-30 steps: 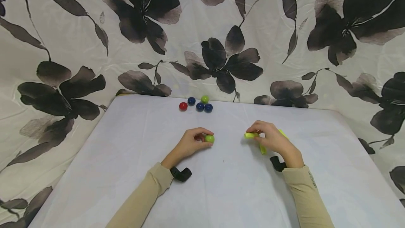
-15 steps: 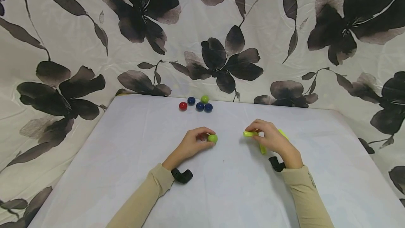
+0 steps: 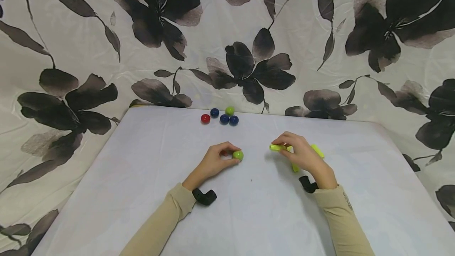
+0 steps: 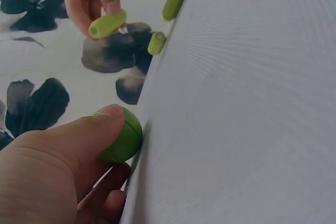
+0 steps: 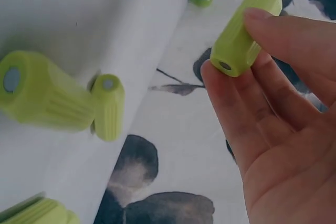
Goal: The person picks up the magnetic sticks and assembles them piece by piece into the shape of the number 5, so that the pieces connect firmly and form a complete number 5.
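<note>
My left hand (image 3: 216, 160) pinches a glossy green ball (image 3: 237, 155) between thumb and fingers, low over the white table. A bit of red shows between those fingers in the head view. To the right, my right hand (image 3: 300, 153) holds a yellow-green magnetic rod (image 5: 244, 32) between thumb and fingertips, its near end showing a grey metal dot. The rod tilts in the right wrist view and points toward the left hand in the head view. Beneath and beside the right hand lie more such rods: one short rod (image 5: 109, 108), a nearer rod (image 5: 47, 93) and another rod (image 5: 42, 213).
At the table's far edge sit a red ball (image 3: 205, 119), three blue balls (image 3: 224, 119) and a second green ball (image 3: 229, 111), grouped closely. A floral cloth (image 3: 249, 70) hangs behind the white tabletop (image 3: 249, 216). Each wrist carries a black mount (image 3: 204, 197).
My right hand has shifted slightly left and toward the far edge with the rod. The left hand moved a little right with the green ball, then stayed almost still.
</note>
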Motion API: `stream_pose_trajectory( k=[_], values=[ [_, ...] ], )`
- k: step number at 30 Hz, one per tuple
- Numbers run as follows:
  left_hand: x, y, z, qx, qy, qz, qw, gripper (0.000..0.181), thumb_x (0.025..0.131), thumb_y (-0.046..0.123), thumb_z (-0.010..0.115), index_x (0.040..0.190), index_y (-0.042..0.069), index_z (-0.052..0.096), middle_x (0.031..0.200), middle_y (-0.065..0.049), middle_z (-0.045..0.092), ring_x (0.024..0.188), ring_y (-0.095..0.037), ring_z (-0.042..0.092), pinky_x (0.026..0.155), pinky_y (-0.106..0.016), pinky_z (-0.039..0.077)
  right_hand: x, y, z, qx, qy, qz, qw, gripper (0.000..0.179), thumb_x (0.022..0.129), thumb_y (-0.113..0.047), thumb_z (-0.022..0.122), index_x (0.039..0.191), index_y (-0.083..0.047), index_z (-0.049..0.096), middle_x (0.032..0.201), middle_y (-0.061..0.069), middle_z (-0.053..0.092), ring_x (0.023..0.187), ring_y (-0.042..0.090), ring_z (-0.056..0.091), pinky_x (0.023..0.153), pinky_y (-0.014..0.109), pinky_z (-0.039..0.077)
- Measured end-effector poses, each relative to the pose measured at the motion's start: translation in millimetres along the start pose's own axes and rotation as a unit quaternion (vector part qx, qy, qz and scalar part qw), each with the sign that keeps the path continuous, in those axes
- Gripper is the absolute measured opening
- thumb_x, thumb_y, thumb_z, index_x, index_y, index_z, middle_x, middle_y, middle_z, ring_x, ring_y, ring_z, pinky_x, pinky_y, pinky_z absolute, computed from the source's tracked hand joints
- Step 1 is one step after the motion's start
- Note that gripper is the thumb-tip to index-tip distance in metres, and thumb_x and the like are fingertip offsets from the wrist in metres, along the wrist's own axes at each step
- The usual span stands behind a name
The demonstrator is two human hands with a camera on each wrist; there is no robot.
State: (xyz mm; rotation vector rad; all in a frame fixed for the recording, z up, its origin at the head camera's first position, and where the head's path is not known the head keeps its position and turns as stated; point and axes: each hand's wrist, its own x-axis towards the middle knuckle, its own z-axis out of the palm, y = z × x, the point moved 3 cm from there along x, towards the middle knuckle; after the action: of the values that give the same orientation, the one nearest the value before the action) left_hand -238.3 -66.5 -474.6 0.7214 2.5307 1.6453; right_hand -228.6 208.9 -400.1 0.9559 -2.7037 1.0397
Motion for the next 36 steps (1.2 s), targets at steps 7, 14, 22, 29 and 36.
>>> stream_pose_trajectory(
  k=[7, 14, 22, 29, 36],
  values=[
    [0.8, -4.1, 0.4, -0.004, 0.009, 0.002, 1.0000, 0.027, 0.083, 0.011, 0.081, 0.108, 0.016, 0.072, 0.108, 0.007, 0.071, 0.099, -0.011, 0.062, 0.086, -0.032, 0.049, 6.7, -5, 2, 0.012, 0.014, 0.002, 0.9998, 0.029, 0.086, 0.010, 0.069, 0.112, -0.004, 0.071, 0.106, 0.005, 0.065, 0.095, 0.021, 0.061, 0.081, 0.041, 0.052],
    [2.1, -6.8, 2.4, -0.002, 0.007, 0.003, 1.0000, 0.027, 0.084, 0.011, 0.081, 0.108, 0.017, 0.071, 0.109, 0.007, 0.071, 0.100, -0.011, 0.062, 0.086, -0.032, 0.049, 17.6, -9, 2, 0.040, 0.027, 0.016, 0.9987, 0.030, 0.087, 0.009, 0.068, 0.113, -0.006, 0.071, 0.108, 0.005, 0.064, 0.100, 0.023, 0.061, 0.084, 0.044, 0.052],
    [2.9, -5.6, 2.5, -0.001, 0.005, 0.005, 1.0000, 0.026, 0.084, 0.011, 0.080, 0.108, 0.016, 0.070, 0.109, 0.006, 0.070, 0.100, -0.012, 0.061, 0.086, -0.032, 0.049, 30.3, -16, 5, 0.096, 0.053, 0.049, 0.9927, 0.027, 0.092, 0.001, 0.066, 0.117, -0.008, 0.071, 0.110, 0.004, 0.064, 0.099, 0.020, 0.057, 0.081, 0.033, 0.050],
    [4.1, -6.7, 2.2, 0.002, -0.001, 0.008, 1.0000, 0.026, 0.084, 0.011, 0.080, 0.107, 0.016, 0.069, 0.109, 0.006, 0.070, 0.100, -0.012, 0.061, 0.086, -0.032, 0.049, 36.4, -12, 25, 0.187, 0.066, 0.078, 0.9771, 0.026, 0.093, 0.001, 0.065, 0.118, -0.004, 0.071, 0.114, 0.011, 0.064, 0.097, 0.023, 0.058, 0.076, 0.024, 0.048],
    [4.2, -7.4, 1.4, 0.000, -0.002, 0.013, 0.9999, 0.026, 0.084, 0.010, 0.080, 0.107, 0.015, 0.069, 0.109, 0.005, 0.071, 0.100, -0.013, 0.061, 0.087, -0.034, 0.049, 35.2, -7, 50, 0.263, 0.046, 0.096, 0.9588, 0.025, 0.094, 0.001, 0.063, 0.118, 0.002, 0.069, 0.109, 0.016, 0.064, 0.084, 0.029, 0.061, 0.076, 0.027, 0.050]
  ],
)
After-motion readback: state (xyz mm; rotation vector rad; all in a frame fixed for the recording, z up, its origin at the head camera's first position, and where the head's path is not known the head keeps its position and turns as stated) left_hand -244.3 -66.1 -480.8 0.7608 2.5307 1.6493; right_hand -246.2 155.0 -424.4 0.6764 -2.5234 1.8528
